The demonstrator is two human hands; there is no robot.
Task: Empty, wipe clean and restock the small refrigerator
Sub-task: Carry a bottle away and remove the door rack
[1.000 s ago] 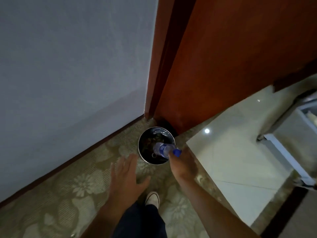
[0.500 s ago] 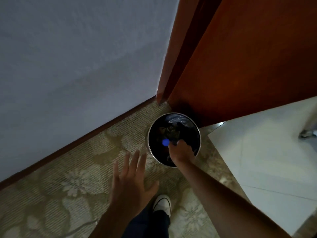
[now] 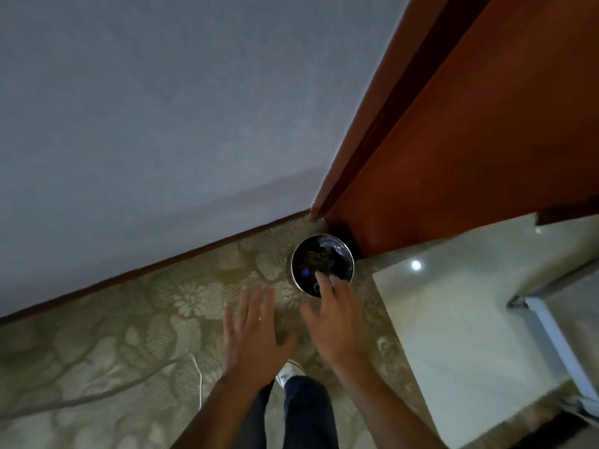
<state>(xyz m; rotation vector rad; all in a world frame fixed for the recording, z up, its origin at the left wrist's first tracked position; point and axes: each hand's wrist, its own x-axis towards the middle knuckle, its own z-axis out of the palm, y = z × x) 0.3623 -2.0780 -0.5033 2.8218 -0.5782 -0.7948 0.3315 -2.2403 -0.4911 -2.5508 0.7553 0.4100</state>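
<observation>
A round metal waste bin with a dark liner stands on the carpet in the corner by the wooden door. Inside it lies a plastic bottle, of which only the blue cap shows clearly. My right hand hovers just above the bin's near rim with spread fingers and holds nothing. To its left, my left hand is over the carpet, fingers straight and spread, also empty. At the far right edge is the white open door of the small refrigerator.
A blue-grey wall fills the upper left, with a dark skirting along the patterned carpet. The brown wooden door stands behind the bin. Pale glossy tiles lie to the right. My white shoe is below the hands.
My right hand carried the bottle over the bin, let it go inside, and has drawn back with open fingers. The view has pulled away from the bin.
</observation>
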